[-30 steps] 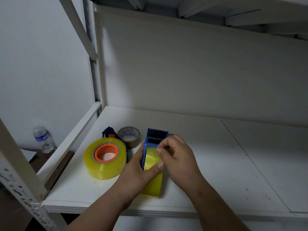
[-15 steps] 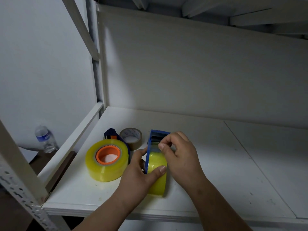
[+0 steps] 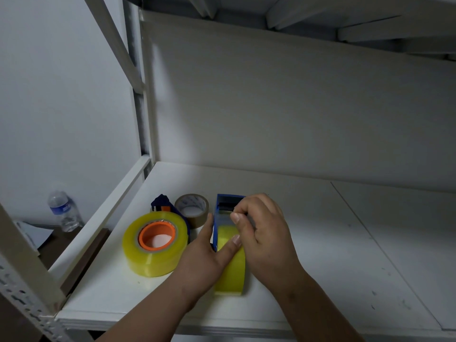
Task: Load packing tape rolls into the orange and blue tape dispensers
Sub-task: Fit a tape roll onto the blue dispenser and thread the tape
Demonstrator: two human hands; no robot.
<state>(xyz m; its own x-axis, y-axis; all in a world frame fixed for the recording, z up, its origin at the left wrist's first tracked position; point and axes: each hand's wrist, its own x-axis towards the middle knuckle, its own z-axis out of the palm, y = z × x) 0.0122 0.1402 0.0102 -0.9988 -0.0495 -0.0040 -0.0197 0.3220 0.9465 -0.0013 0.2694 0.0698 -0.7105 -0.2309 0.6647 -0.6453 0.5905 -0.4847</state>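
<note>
- Right hand point(image 3: 262, 233): fingers curled, thumb and forefinger pinched together at the head of the blue dispenser point(image 3: 228, 206), apparently on the free end of the tape; the strip itself is too thin and clear to confirm.
- Left hand point(image 3: 209, 253): clasps the blue dispenser from the left, thumb laid across the face of the yellow tape roll point(image 3: 232, 270) seated in it, fingers hidden behind the frame.
- Dispenser and roll stand on edge on the white shelf point(image 3: 320, 243), near its front lip, roll toward the person, cutter head pointing away.
- Step in hand, as judged: threading the tape end through the slot and over the roller at the head.
- To do it well: brace the frame with the left thumb so the roll cannot spin free; draw the end straight and flat, sticky side kept off the fingers; keep fingertips clear of the cutter teeth, which cannot be made out here.
- Just left: a second yellow roll point(image 3: 155, 245) lying flat with an orange core, likely the orange dispenser's hub, with a dark blue-and-orange part point(image 3: 161, 204) showing behind it.
- Behind: a small brown tape roll point(image 3: 192, 209), faint print inside its core, unreadable.
- Off the shelf, far left: a water bottle point(image 3: 61, 211) with a blue label, wording illegible.
</note>
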